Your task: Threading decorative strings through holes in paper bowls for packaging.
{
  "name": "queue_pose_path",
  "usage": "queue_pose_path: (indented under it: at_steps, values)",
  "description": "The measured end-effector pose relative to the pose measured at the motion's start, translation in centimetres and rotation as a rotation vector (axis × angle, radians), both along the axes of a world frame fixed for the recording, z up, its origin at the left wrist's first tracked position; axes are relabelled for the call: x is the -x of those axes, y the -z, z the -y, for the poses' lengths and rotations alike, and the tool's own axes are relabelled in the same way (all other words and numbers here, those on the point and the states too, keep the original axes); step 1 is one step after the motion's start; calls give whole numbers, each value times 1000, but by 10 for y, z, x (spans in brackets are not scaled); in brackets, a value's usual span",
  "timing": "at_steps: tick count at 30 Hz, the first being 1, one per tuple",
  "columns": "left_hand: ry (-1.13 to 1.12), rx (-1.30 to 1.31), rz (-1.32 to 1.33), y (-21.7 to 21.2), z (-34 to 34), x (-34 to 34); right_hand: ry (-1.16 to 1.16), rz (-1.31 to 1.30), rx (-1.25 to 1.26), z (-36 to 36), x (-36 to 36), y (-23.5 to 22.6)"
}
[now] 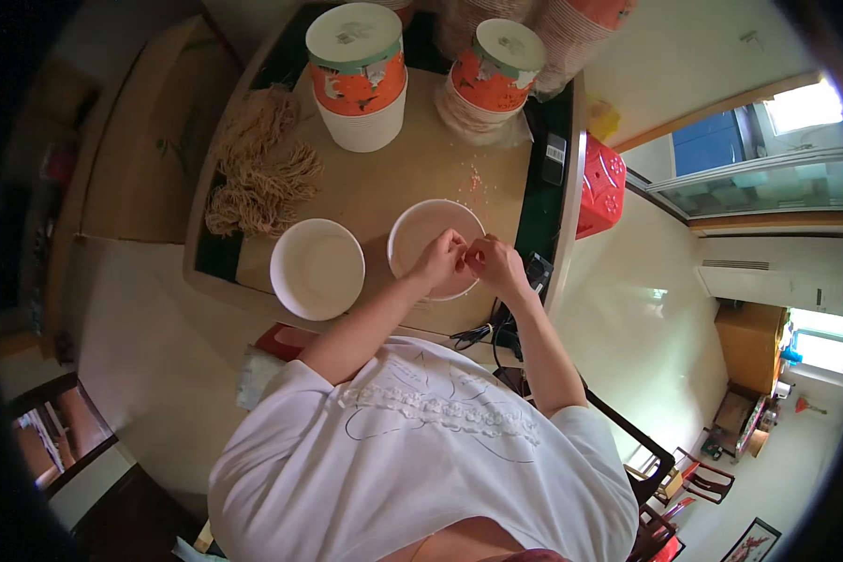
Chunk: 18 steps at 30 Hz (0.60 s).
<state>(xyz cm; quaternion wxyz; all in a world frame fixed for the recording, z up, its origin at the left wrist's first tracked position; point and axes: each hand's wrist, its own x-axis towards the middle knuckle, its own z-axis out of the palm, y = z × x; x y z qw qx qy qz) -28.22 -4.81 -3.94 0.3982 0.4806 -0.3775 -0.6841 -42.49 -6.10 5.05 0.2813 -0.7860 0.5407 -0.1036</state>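
Note:
My left hand and my right hand meet over a white paper tub. The fingers of both are pinched close together above its right side, and whatever lies between them is too small to make out. To the left stands a second white paper tub, upright with its mouth facing up. Behind it lies a loose bundle of tan cords at the table's left side.
Farther back rise a stack of tubs and a plastic-wrapped stack, each topped by an orange-printed upturned tub. Small crumbs dot the brown board. A black device and cables lie rightward, beside a red stool.

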Motion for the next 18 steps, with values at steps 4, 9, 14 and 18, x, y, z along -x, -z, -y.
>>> queue_pose_path:
  at_steps: [4, 9, 14, 18]
  values:
    - [-7, 103, 88, -18, -7, -12, -3, 73, -24, 0, 0, -1]
    - [319, 448, 378, -56, -12, -37, 190, 242, -135, -1, -5, -5]
    - [301, 722, 615, -50, -22, -39, 213, 280, -107, -2, -4, 3]
    - [157, 572, 689, -62, -24, -34, 219, 269, -109, -4, -2, 6]
